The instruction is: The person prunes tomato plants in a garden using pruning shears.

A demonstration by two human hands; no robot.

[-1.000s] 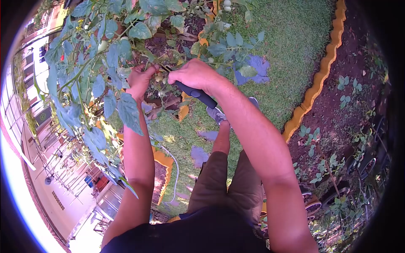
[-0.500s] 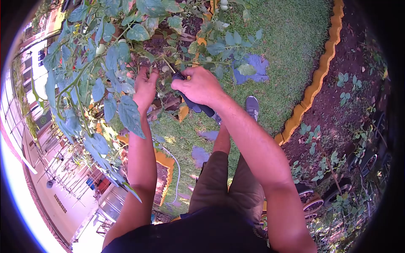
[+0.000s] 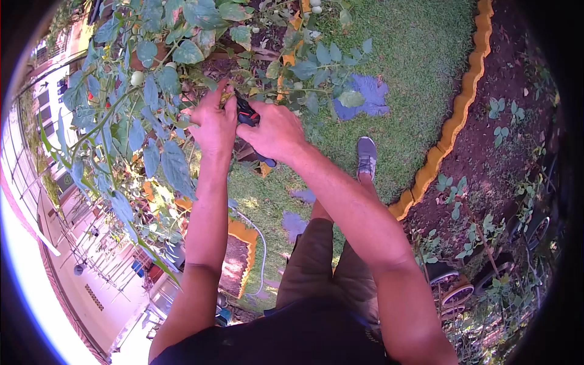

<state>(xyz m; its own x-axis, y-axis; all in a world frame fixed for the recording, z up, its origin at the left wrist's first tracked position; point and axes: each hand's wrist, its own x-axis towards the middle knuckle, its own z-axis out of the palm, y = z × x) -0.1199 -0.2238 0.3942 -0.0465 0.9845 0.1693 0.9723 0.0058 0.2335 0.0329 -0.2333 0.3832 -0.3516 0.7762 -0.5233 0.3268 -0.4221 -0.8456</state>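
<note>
My right hand (image 3: 275,131) is wrapped round a dark pair of pruning shears (image 3: 246,112) with red marks; its lower handle sticks out below the palm. Close against it on the left, my left hand (image 3: 213,126) has its fingers curled among the stems at the head of the shears. Something small and yellowish shows by its fingertips, too small to name. Both hands are at a tomato plant (image 3: 176,161) with bluish-green leaves, some of them spotted and yellowing. A pale green tomato (image 3: 137,78) hangs to the left of the hands.
Wavy yellow edging (image 3: 447,140) divides the lawn (image 3: 420,67) from a soil bed (image 3: 468,152) on the right. Flat purple-grey stepping stones (image 3: 365,97) lie in the grass. A thin white hose (image 3: 263,255) curves beside my legs. Tyres (image 3: 457,295) stand at lower right.
My left hand has moved right and up to meet the shears. The right hand has shifted slightly left and down, and the shears' blades now sit behind my left fingers.
</note>
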